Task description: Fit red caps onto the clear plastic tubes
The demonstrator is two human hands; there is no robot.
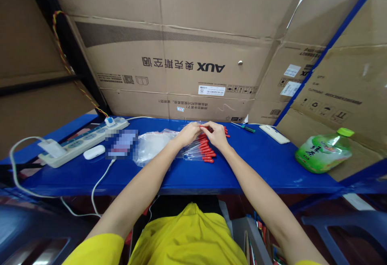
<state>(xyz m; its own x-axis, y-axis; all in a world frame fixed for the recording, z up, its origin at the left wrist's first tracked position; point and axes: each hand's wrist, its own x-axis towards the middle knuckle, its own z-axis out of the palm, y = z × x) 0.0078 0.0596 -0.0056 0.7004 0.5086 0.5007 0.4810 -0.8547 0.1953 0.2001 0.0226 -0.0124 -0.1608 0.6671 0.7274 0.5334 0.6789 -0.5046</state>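
Observation:
My left hand point(190, 133) and my right hand point(216, 133) meet fingertip to fingertip over the table. Both are closed in a pinch around a slim red-handled tool point(204, 127); its far part is hidden by my fingers. Beneath and in front of them lies a row of similar red-handled tools point(208, 154), their thin ends pointing left under clear plastic. Left of the row, partly under my left forearm, a stack of clear plastic bags point(151, 146) is spread out. A few more red ends point(226, 131) show just beyond my right hand.
Left on the blue table point(256, 168) are a power strip point(86, 140) with cables, a white earbud case point(94, 152) and a blurred-out phone point(122, 144). Right are a green screwdriver point(248, 129), a white block-shaped device point(274, 134) and a green bottle point(323, 152). Cardboard point(181, 39) walls the back.

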